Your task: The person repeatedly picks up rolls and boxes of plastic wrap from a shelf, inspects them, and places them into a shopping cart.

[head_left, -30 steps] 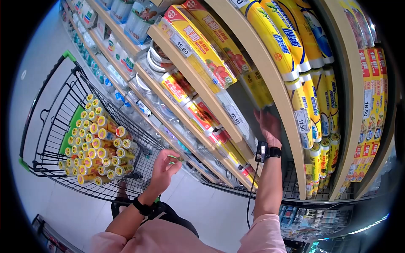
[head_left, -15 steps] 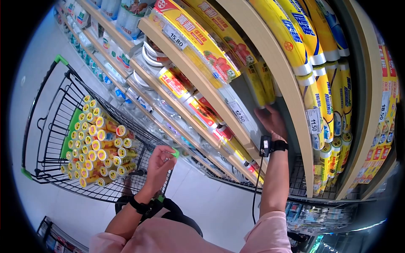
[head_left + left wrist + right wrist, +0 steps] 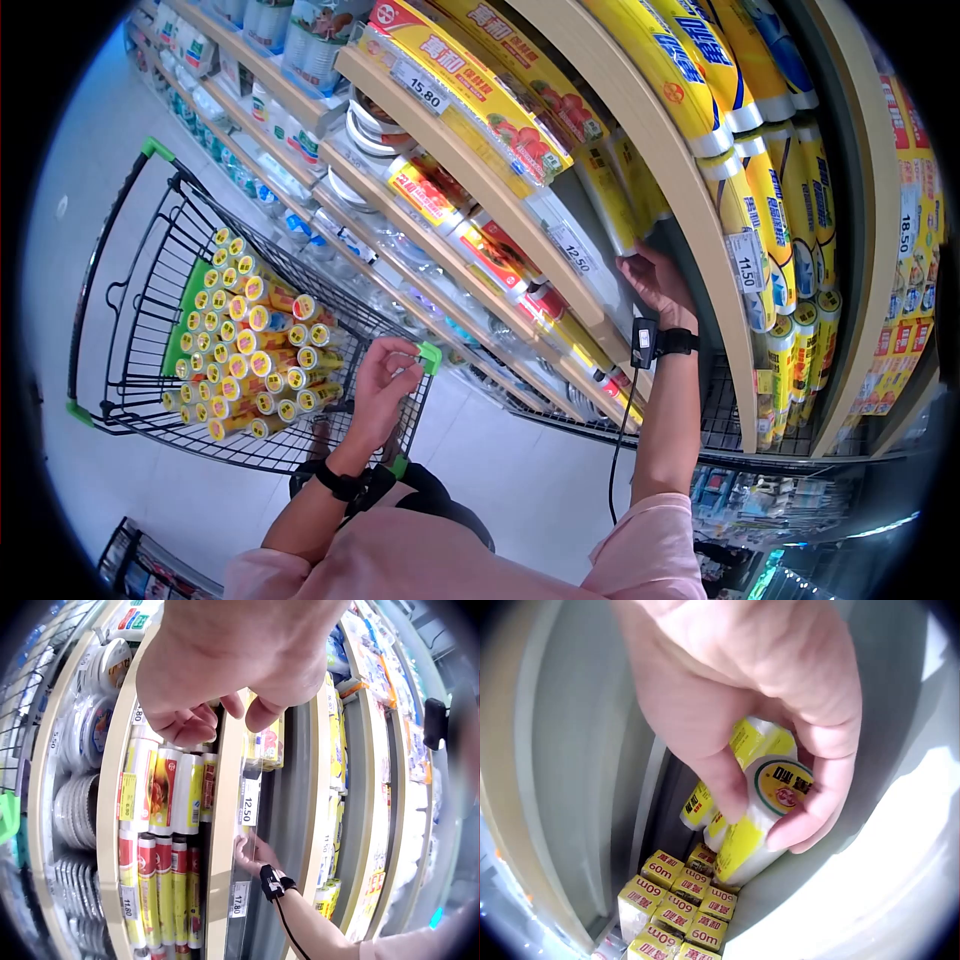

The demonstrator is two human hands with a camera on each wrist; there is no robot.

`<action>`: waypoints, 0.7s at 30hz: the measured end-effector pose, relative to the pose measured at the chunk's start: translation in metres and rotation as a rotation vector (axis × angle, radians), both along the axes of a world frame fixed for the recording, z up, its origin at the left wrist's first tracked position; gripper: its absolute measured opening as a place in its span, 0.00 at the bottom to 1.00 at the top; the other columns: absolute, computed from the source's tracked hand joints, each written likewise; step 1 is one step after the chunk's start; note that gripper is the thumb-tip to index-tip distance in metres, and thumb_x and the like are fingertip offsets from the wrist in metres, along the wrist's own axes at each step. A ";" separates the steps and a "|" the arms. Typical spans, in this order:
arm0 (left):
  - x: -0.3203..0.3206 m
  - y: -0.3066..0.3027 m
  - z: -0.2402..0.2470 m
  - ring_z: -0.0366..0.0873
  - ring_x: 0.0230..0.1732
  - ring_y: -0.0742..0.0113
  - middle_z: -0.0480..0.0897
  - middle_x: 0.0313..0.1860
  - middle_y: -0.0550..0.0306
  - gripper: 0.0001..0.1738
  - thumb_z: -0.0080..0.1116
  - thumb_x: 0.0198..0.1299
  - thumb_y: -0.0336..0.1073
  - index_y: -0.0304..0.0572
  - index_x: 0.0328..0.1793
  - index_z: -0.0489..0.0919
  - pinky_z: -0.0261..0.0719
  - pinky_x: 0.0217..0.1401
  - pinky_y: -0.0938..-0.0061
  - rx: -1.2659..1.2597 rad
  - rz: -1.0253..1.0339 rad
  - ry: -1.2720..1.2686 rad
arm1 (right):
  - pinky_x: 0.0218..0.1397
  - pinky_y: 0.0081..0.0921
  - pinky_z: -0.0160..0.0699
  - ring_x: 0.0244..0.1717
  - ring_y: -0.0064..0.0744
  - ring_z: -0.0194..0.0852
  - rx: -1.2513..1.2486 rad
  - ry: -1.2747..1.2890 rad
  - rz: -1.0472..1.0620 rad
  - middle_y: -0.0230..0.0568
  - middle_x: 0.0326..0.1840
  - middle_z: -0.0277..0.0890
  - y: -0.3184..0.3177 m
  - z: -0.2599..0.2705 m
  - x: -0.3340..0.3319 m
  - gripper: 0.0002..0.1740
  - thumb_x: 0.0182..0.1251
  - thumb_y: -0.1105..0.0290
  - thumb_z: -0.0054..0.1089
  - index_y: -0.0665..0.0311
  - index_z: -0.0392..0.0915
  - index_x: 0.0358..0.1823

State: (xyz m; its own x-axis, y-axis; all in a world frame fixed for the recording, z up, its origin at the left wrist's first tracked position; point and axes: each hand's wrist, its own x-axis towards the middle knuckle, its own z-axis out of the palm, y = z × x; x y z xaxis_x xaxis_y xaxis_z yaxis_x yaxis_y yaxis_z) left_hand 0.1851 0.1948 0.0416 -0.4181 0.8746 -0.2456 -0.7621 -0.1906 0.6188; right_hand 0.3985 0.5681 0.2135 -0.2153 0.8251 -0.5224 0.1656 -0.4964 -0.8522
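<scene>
In the right wrist view, the right grip [image 3: 765, 682] pinches one roll [image 3: 776, 780] between its thumb and bent fingers. The roll is a long tube in smooth, shiny plastic, with a yellow label and a green ring on its round white end. Two more roll ends [image 3: 697, 808] poke out left of the thumb, and another yellow wrapper [image 3: 761, 741] is tucked under the palm. Below this grip I count nine box ends [image 3: 676, 912], flat and squarish, yellow with red writing. In the left wrist view, the left grip [image 3: 232, 664] is at the top, fingers loosely bent, with nothing in them. Below it, five thin rolls [image 3: 163, 889] with red tops stand in a row. To its left are silver trays [image 3: 73, 814] with wavy edges, stacked too tightly to count. In the head view, the right grip is inside a shelf, and a smooth wooden edge [image 3: 708, 235] curves by on its right. The left grip is near a green plastic corner [image 3: 431, 357] of the black wire cart [image 3: 188, 315]. Left of it, many round tubes [image 3: 250, 350] fill the cart, too many to count surely.
</scene>
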 end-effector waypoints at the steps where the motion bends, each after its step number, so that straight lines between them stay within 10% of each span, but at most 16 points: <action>1: -0.001 -0.003 0.000 0.74 0.40 0.81 0.76 0.41 0.64 0.14 0.59 0.59 0.21 0.39 0.51 0.73 0.71 0.38 0.85 -0.007 -0.004 0.018 | 0.40 0.25 0.90 0.37 0.43 0.83 0.003 0.002 0.005 0.58 0.38 0.80 -0.002 0.002 0.003 0.16 0.66 0.69 0.66 0.78 0.75 0.42; 8: -0.006 -0.017 0.001 0.73 0.38 0.79 0.76 0.44 0.63 0.13 0.57 0.60 0.21 0.40 0.49 0.73 0.72 0.37 0.83 0.035 -0.010 0.058 | 0.23 0.15 0.85 0.19 0.31 0.80 -0.042 0.181 0.031 0.62 0.31 0.79 -0.026 0.016 0.026 0.21 0.70 0.57 0.60 0.72 0.73 0.46; 21: -0.015 -0.052 0.018 0.69 0.28 0.79 0.75 0.31 0.63 0.09 0.60 0.63 0.25 0.43 0.42 0.71 0.64 0.29 0.83 0.060 -0.097 0.089 | 0.23 0.15 0.84 0.23 0.31 0.81 -0.004 0.332 -0.151 0.59 0.33 0.79 -0.137 0.012 0.070 0.27 0.67 0.52 0.62 0.71 0.71 0.52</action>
